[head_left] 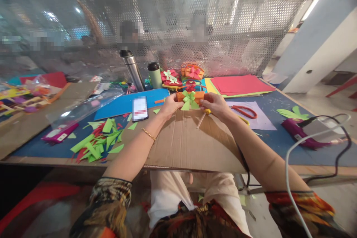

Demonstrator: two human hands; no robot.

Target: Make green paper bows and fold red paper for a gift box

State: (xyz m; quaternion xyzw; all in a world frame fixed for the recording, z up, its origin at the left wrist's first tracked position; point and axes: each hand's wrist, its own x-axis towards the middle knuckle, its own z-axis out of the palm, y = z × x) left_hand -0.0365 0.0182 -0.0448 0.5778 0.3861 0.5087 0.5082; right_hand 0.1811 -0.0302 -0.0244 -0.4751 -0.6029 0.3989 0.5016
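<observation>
An orange paper basket (199, 97) with a green paper bow (189, 99) on its front is held up over the far part of the brown cardboard (178, 141). My left hand (170, 106) grips its left side, fingers closed at the edge. On the right side my right hand (214, 105) pinches it in the same way. Just below my right hand lie a yellow-tipped tool (206, 112) and red-handled scissors (245, 111). Behind the basket stand more small paper baskets (193, 71) in red and orange with bows.
A phone (140, 108) and green paper scraps (93, 145) lie left. A steel bottle (133, 70) and a green bottle (154, 75) stand behind. Red sheets (240, 84) lie back right. A white cable (288, 167) crosses near my right arm, beside a purple device (299, 134).
</observation>
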